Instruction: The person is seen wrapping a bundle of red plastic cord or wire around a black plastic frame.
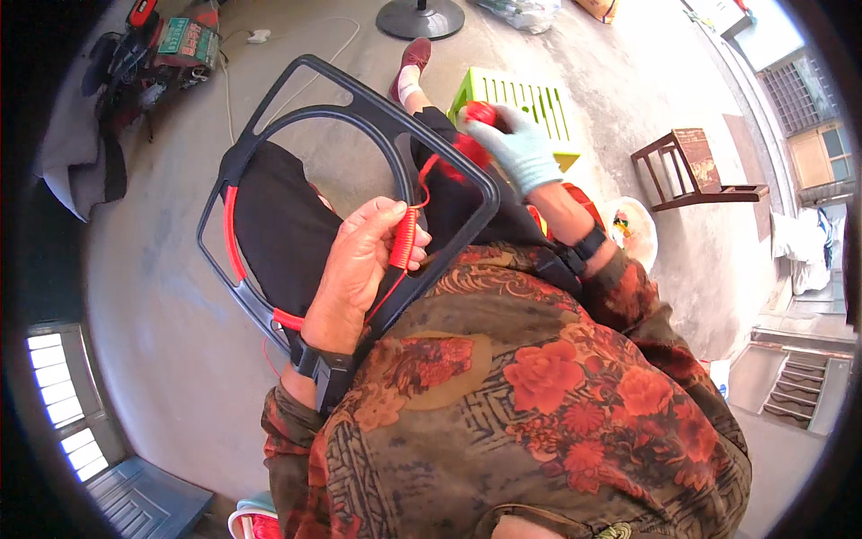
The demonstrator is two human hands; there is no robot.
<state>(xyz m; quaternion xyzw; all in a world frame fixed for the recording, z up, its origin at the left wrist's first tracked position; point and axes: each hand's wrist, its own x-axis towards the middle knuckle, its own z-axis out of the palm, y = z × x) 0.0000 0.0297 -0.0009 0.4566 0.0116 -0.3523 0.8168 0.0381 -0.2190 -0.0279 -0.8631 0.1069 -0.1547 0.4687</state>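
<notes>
A black plastic frame with a round ring inside it (383,114) rests across my lap, tilted. My left hand (348,269), bare, is closed around the ring's near right side, with thumb and fingers at a tight coil of red cord (403,238) wound there. Two more stretches of the ring, at its left and near left, are wrapped in red. From the coil, the cord runs up and right toward my right hand (525,154), which wears a pale glove. Its fingers close on a red bundle of cord (480,112); part of the red below it is blurred.
A green slatted plastic stool (521,90) stands just beyond my right hand. A wooden chair (696,162) and a white tub (639,235) are to the right. A machine (187,40) with cables sits far left, and a round black base (420,22) stands ahead.
</notes>
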